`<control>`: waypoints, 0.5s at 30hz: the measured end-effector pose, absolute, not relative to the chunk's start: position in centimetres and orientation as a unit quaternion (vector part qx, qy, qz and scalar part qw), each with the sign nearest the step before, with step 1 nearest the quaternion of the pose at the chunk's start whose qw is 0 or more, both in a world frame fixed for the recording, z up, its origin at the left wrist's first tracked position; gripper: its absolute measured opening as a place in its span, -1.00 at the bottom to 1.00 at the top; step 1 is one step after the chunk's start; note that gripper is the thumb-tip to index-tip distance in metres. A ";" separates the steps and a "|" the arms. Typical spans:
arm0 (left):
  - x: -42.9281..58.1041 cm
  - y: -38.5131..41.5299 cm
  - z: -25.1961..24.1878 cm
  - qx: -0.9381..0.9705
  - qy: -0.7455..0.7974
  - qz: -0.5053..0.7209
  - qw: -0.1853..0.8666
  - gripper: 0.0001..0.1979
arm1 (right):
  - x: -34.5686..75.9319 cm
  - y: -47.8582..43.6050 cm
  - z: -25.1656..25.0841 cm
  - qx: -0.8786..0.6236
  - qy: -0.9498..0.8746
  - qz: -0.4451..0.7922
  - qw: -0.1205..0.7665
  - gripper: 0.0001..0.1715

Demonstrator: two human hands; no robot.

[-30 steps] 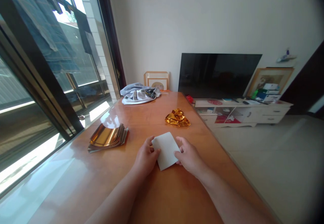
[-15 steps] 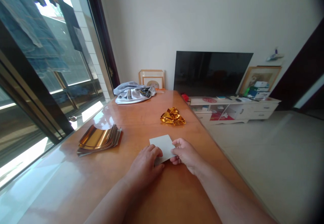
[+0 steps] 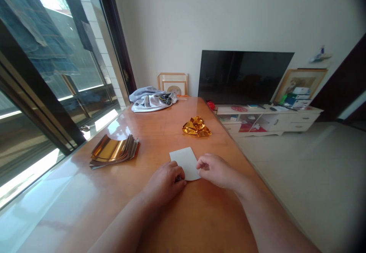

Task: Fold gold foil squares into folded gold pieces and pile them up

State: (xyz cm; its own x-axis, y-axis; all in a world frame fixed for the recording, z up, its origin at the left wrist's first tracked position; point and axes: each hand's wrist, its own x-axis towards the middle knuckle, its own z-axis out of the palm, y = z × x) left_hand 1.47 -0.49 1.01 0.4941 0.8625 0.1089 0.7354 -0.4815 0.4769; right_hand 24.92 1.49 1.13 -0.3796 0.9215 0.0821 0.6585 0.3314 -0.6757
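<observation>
A pale sheet of paper point(image 3: 184, 158) lies on the table between my hands, its near edge slightly bowed. My left hand point(image 3: 165, 177) holds the near left corner, thumb and curled fingers closed on it. On the right edge, near the near right corner, my right hand point(image 3: 216, 170) has its thumb and fingertips pinched together at the paper. Beyond the sheet sit crumpled-looking pieces of shiny gold foil paper point(image 3: 197, 127). Further left lies a curved stack of gold foil sheets point(image 3: 113, 150).
The brown wooden table point(image 3: 160, 127) has its right edge beside my right forearm. Bundled grey cloth point(image 3: 151, 101) lies at the far end. A low white cabinet point(image 3: 297, 121) and a television point(image 3: 244, 77) stand beyond; a glass window point(image 3: 82, 54) is at left.
My right hand's fingers have curled in tighter at the paper's right edge, and the near edge now bows. My left hand stays at the left corner. The view has shifted slightly.
</observation>
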 end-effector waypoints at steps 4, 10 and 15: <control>1.3 -0.5 0.9 0.843 0.476 0.170 0.184 -0.97 | 25.2 0.9 1.4 -0.485 -0.808 0.281 0.182 -0.80; 1.0 -0.5 0.9 0.839 0.480 0.170 0.192 -0.93 | 25.1 0.9 1.6 -0.472 -0.821 0.286 0.147 -0.85; 1.0 -0.5 1.1 0.840 0.478 0.170 0.192 -0.89 | 25.1 1.2 1.4 -0.461 -0.820 0.306 0.149 -0.89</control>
